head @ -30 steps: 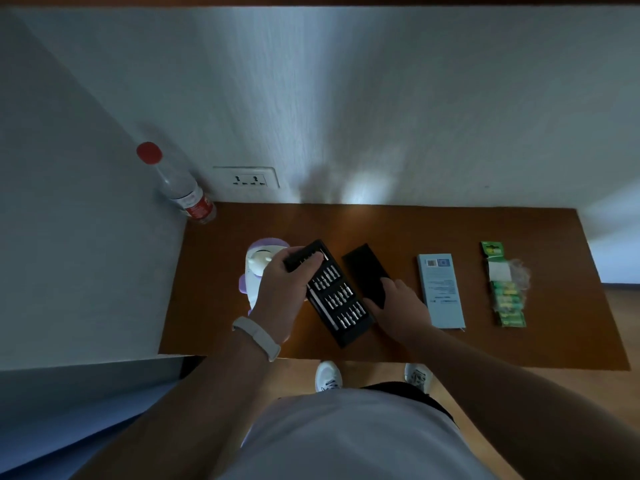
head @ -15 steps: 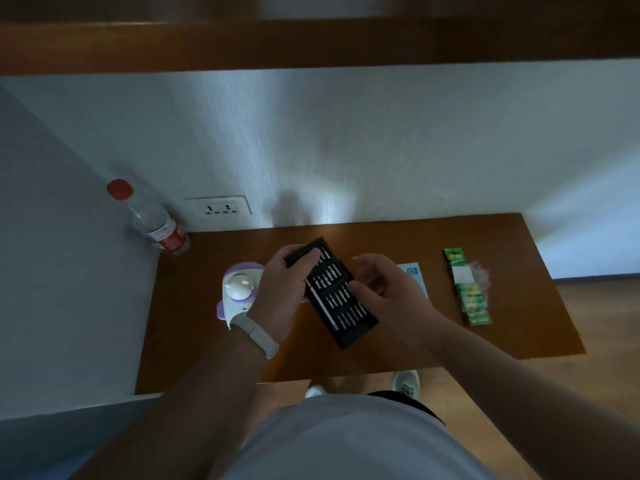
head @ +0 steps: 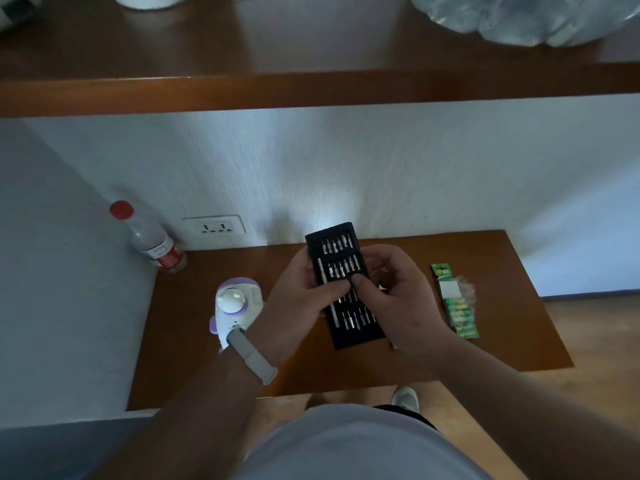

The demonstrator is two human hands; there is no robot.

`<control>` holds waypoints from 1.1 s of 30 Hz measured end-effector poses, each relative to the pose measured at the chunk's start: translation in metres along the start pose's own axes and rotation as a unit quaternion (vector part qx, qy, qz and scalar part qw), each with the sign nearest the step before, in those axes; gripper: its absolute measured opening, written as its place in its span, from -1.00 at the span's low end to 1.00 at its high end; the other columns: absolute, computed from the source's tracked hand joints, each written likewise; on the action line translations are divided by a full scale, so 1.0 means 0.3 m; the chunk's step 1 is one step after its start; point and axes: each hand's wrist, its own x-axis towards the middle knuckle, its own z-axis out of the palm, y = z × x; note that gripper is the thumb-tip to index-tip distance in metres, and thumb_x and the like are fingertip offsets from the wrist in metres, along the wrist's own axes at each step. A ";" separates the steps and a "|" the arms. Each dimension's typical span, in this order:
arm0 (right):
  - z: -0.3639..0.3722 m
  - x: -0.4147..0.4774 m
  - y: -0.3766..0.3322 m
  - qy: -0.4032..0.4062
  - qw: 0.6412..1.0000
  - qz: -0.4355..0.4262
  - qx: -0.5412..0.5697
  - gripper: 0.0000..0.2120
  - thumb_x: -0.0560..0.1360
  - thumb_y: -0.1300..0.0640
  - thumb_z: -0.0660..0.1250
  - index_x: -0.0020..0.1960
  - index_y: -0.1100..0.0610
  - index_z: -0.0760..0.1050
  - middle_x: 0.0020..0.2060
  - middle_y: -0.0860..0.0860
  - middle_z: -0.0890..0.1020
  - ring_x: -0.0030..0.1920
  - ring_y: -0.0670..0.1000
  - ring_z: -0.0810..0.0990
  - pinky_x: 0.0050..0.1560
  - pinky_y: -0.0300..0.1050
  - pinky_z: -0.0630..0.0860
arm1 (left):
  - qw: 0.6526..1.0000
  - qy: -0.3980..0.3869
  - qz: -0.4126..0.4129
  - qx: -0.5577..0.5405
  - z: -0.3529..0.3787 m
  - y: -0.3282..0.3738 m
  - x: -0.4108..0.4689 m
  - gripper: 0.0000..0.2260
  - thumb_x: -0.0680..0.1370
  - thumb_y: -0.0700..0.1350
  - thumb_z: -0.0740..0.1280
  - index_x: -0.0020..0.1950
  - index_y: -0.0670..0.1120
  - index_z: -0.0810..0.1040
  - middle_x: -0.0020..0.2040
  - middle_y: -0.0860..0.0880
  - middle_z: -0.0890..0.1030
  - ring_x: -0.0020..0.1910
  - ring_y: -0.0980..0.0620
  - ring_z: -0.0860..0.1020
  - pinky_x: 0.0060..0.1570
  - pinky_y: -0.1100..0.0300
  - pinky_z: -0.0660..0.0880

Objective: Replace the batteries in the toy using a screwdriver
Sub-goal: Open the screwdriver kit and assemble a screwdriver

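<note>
I had lifted the bit case clear of the counter, where 1 second earlier it lay flat under my left hand while my right hand rested by the lid. Now the left hand's grip was closed around the case's left edge, thumb over the front, and the right hand's grip was pinched at the middle rows, thumb and forefinger closing on something there; whether it was a bit or the driver handle, I could not tell. The lid itself was hidden. To me that meant tool selection was under way and no screw had been touched yet. The toy sat on the counter just left of my left wrist, a rounded white plastic body with lilac trim, a domed knob and a patch of speaker holes. The case was a flat black rectangle, matte, with rows of short shiny metal bits and 1 long silvery rod down its left side. The batteries, well to the right, were in a green card strip with crinkled clear film, part torn open. The counter was smooth brown wood. A clear bottle with a red cap leaned in the corner.
</note>
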 end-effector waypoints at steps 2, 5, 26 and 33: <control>-0.004 -0.004 -0.008 0.008 1.000 -0.011 0.000 -0.71 0.51 0.27 0.39 0.09 -0.08 0.50 -0.16 -0.11 0.60 -0.25 -0.17 0.55 -0.25 -0.29 0.54 | 1.000 -0.004 0.016 0.001 0.018 -0.003 -0.017 -0.60 0.54 -0.36 0.37 0.34 -0.10 0.49 0.13 -0.10 0.69 0.13 -0.09 0.66 0.05 -0.01 0.61; -0.016 -0.004 -0.011 0.003 0.999 -0.025 -0.025 -0.71 0.50 0.25 0.41 0.10 -0.08 0.50 -0.18 -0.12 0.60 -0.25 -0.16 0.55 -0.25 -0.24 0.57 | 0.999 0.011 0.036 0.004 0.037 0.001 -0.036 -0.65 0.55 -0.37 0.34 0.28 -0.08 0.53 0.09 -0.06 0.71 0.08 -0.05 0.68 -0.01 0.10 0.61; -0.090 0.001 0.017 -0.085 0.933 -0.192 -0.291 -0.79 0.52 0.09 0.38 0.13 0.10 0.63 -0.02 -0.18 0.44 -0.19 -0.13 0.56 -0.25 -0.29 0.58 | 0.998 0.011 0.039 0.043 0.074 -0.048 -0.069 -0.66 0.55 -0.33 0.37 0.29 -0.08 0.56 0.06 -0.11 0.71 0.05 -0.10 0.69 0.00 0.05 0.62; -0.163 0.051 0.011 -0.129 0.933 -0.167 -0.292 -0.81 0.52 0.17 0.41 0.12 0.12 0.65 -0.06 -0.26 0.44 -0.12 -0.28 0.52 -0.14 -0.46 0.47 | 0.999 -0.010 0.017 0.050 0.107 -0.048 -0.039 -0.62 0.52 -0.34 0.40 0.30 -0.07 0.55 0.07 -0.13 0.70 0.06 -0.12 0.68 0.10 -0.12 0.61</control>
